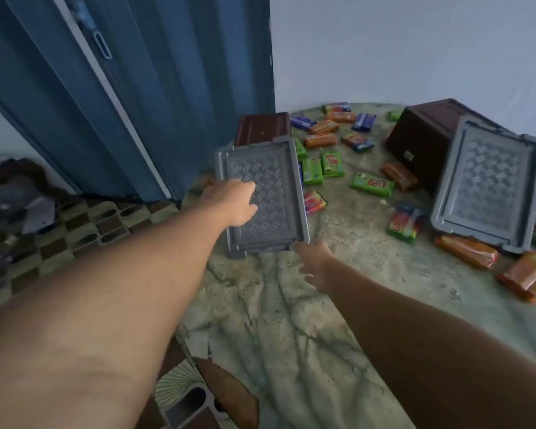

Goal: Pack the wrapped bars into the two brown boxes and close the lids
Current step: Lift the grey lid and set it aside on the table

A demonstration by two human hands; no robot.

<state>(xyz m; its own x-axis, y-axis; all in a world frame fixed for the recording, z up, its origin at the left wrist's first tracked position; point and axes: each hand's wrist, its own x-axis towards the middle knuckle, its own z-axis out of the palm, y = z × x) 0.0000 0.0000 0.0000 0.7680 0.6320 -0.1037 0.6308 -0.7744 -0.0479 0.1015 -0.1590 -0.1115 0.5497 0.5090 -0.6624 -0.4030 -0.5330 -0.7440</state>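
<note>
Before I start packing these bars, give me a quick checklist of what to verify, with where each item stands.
1. Left hand rests on the near grey patterned plastic lid: ok.
2. Right hand at that lid's lower corner; grip: cannot tell.
3. Near brown plastic box open for loading: not ok, it lies tipped with the lid across it.
4. Far brown box upright: not ok, tipped, its grey lid leaning.
5. Wrapped green, orange and blue bars packed: not ok, scattered on the marbled tabletop.

The fingertips of the right hand are hidden under the near corner of the grey lid. Behind that lid, most of the left brown box is covered. Far right of this hand, orange bars are cut by the edge. Wrapper print is blurred.
</note>
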